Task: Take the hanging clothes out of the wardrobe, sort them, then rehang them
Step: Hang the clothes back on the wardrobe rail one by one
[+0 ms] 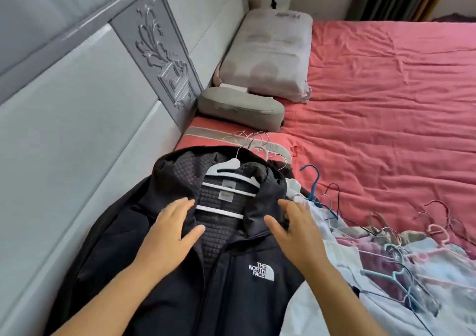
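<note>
A black hooded jacket (pixel 231 297) with a white chest logo lies face up on the bed, still on a white plastic hanger (pixel 226 178) whose bars show in the open collar. My left hand (pixel 170 230) lies flat with straight fingers on the jacket's left shoulder by the collar. On the right side of the collar my right hand (pixel 296 230) is spread open, resting on it or just above it. To the right lies a heap of light blue and pink clothes (pixel 373 271) on several thin hangers (pixel 396 266), with a blue hanger (pixel 314 181) at its near edge.
The bed is covered by a wrinkled pink sheet (pixel 399 104). A pale pillow (pixel 270 55) and a grey cushion (pixel 239 109) lie by the padded grey headboard (pixel 77 104) on the left. Several metal hanger hooks (pixel 255 140) poke out beyond the jacket's hood.
</note>
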The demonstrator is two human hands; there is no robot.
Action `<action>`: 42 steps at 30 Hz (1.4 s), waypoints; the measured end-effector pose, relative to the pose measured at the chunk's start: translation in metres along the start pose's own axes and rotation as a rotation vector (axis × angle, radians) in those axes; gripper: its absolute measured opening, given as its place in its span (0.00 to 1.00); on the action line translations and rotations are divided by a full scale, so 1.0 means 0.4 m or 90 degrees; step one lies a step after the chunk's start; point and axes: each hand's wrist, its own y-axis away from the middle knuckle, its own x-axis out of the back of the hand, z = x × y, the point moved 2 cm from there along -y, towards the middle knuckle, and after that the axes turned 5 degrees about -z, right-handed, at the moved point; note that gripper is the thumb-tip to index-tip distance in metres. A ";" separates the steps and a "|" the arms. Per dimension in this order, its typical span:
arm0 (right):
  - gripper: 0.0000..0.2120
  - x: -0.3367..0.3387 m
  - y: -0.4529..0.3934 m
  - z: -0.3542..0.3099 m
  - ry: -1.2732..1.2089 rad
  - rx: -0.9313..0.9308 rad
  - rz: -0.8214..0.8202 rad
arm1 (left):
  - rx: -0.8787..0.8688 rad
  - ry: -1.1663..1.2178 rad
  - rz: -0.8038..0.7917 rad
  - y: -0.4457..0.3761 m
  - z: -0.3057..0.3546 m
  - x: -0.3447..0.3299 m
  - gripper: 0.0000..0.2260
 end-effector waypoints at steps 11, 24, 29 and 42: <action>0.46 -0.074 -0.234 0.123 0.122 -0.016 -0.069 | 0.005 -0.389 -0.060 -0.366 -0.038 -0.021 0.36; 0.18 -0.034 -0.157 0.091 0.012 0.068 -0.005 | -0.060 -0.318 -0.108 -0.268 0.034 0.098 0.14; 0.19 0.051 -0.050 0.008 -0.023 0.149 -0.003 | -0.157 -0.325 -0.016 -0.126 0.064 0.190 0.25; 0.17 0.236 0.326 -0.415 -0.040 0.394 0.077 | -0.039 -0.181 -0.005 0.456 0.130 0.519 0.09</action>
